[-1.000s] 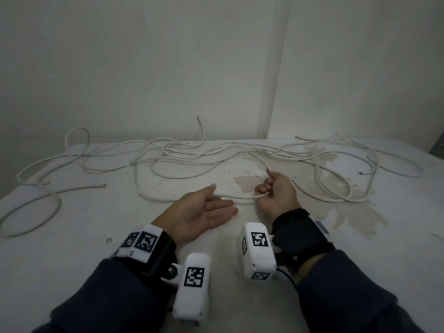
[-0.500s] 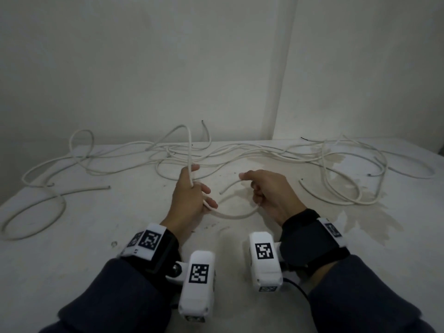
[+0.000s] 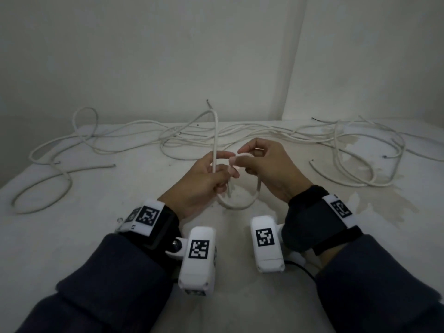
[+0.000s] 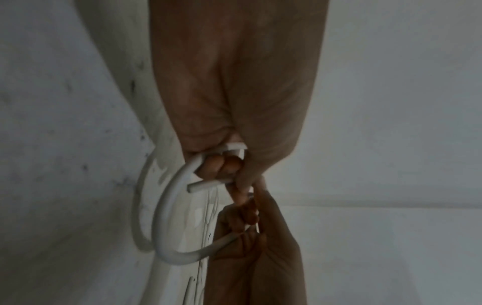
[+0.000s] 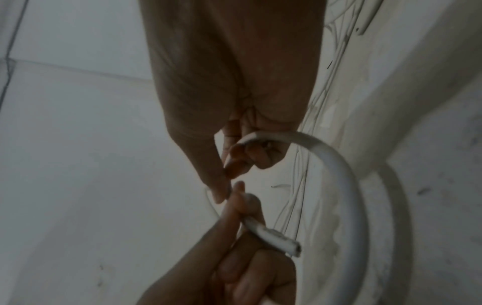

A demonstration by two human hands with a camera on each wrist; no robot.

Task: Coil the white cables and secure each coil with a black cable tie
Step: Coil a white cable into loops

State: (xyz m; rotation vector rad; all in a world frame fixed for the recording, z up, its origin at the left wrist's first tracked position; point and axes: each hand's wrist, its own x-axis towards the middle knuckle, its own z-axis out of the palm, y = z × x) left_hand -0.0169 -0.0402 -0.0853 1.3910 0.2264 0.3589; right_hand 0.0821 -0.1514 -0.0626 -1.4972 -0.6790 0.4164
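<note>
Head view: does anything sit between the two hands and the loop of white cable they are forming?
Nothing visible does. The left hand grips the white cable near its cut end, and the right hand holds the loop's other side. The loop hangs free above the table.

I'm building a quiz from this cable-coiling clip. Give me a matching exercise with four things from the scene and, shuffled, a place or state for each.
Things:
1. left hand
2. right hand
3. small loop of white cable
4. brownish stain on the white tabletop

Places or states:
A. hangs between the two hands
B. grips the cable with its cut end poking out below
C. lies to the right of the right wrist
D. pinches the cable at the loop's right side

Pairs: 1-B, 2-D, 3-A, 4-C
</note>
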